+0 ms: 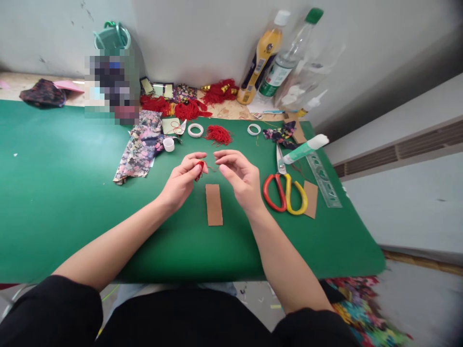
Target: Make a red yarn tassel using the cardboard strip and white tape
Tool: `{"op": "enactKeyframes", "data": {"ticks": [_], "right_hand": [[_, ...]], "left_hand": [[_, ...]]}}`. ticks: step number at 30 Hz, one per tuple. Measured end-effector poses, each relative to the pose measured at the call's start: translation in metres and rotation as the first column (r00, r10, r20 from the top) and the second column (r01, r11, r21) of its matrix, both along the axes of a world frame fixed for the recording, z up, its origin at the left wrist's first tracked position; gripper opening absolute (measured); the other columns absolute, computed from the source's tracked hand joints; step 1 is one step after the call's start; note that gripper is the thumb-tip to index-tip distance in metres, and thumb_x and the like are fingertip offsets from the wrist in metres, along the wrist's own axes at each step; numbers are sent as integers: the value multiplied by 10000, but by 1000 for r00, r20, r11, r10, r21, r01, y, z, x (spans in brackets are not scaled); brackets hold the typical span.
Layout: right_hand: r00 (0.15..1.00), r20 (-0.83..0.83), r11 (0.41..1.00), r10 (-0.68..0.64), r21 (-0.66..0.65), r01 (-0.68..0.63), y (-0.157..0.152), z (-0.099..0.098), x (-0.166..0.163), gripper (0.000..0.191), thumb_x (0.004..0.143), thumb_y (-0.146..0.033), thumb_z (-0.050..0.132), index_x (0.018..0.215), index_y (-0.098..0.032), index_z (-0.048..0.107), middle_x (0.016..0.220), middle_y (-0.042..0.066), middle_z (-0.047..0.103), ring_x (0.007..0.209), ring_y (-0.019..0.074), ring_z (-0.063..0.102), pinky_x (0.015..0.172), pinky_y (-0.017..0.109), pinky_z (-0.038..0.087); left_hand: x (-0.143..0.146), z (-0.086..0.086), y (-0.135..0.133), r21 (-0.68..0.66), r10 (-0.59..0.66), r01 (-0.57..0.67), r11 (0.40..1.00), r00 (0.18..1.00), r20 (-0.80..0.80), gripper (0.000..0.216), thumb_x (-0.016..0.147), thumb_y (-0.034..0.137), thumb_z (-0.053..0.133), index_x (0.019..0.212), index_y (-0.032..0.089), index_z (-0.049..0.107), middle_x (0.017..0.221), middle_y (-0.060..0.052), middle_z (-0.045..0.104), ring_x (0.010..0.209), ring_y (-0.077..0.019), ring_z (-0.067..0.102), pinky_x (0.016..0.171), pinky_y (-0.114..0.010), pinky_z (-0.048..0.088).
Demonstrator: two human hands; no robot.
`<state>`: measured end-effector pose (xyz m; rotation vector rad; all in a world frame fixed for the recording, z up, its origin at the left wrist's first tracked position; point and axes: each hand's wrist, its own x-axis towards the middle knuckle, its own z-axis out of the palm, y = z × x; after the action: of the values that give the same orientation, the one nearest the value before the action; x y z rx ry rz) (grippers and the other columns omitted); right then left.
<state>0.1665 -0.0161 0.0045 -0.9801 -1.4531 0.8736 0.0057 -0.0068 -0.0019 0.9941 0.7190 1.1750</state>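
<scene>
Glossy green surface point(65, 212), a brown rectangular cardboard strip point(214, 205) at its near side.
Just beyond, above the surface, the left hand point(183, 181) pinches a small red thread bundle point(198, 170) in its grip; the grip of the right hand point(244, 181) is narrow, and whether it holds thread I cannot tell. Farther back lies a red thread pile point(219, 135) beside a white tape ring point(195, 136).
</scene>
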Motion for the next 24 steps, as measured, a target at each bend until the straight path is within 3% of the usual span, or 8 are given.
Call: {"op": "enactKeyframes", "data": {"ticks": [7,14,24], "right_hand": [[994,112,1000,14,0,-14,-2,-2,-3,71,818,-237,636,871,-221,680,1049,75,670,1032,206,636,948,424,512],[998,40,999,-38,13,38,-3,0,-4,112,799,-293,700,895,-251,740,1057,59,676,1056,208,635,958,422,523],[998,20,997,-53,60,52,-4,-2,-8,144,782,-273,740,922,-301,765,1035,31,685,1029,188,643,918,383,543]], "left_hand": [[-1,-1,2,-64,-62,66,996,996,61,238,736,401,715,654,183,668,1059,-74,600,1098,-217,491,844,-276,399],[-2,-9,1,91,0,16,996,985,-175,259,816,446,648,747,201,695,1172,-82,552,1246,-239,444,950,-316,421],[-3,-8,1,218,80,4,976,924,-374,416,784,607,626,748,196,680,1200,-102,522,1199,-262,498,1025,-425,427]]}}
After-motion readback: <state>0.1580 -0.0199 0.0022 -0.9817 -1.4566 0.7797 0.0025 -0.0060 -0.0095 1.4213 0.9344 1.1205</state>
